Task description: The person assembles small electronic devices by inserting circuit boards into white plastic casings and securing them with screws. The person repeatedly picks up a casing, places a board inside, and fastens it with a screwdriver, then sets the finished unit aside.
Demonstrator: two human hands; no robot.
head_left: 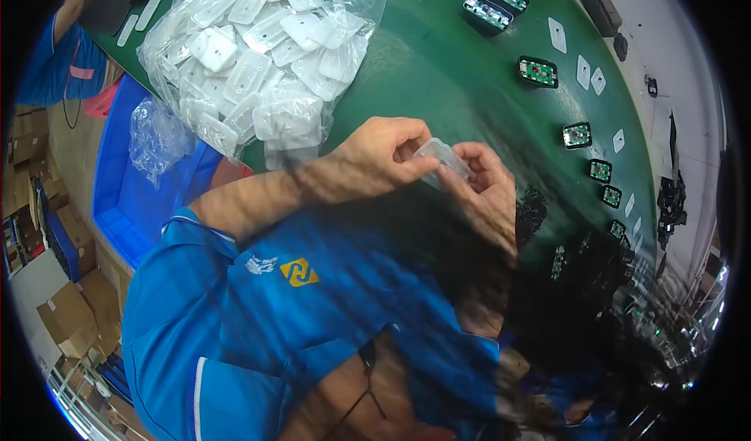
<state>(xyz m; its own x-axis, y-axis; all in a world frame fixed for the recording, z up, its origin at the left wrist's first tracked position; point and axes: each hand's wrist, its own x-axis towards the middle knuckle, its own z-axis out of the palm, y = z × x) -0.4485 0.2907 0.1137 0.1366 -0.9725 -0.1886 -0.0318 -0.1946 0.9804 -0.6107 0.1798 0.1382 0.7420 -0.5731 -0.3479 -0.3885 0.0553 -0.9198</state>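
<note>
Both of my hands meet over the green belt (438, 81), holding one small clear plastic cover (442, 157) between them. My left hand (383, 159) pinches its left end with thumb and fingers. My right hand (489, 187) grips its right end from below. A large clear bag (258, 57) heaped with several white plastic covers lies just left of my left hand. My own dark hair hangs across the lower part of the view and hides part of my right wrist.
Several small black-framed circuit boards (537, 72) and white covers (557, 34) run along the belt's far side. A blue crate (125, 198) with crumpled clear plastic stands at the left. Cardboard boxes (66, 316) sit on the floor. Another person in blue (55, 57) works at upper left.
</note>
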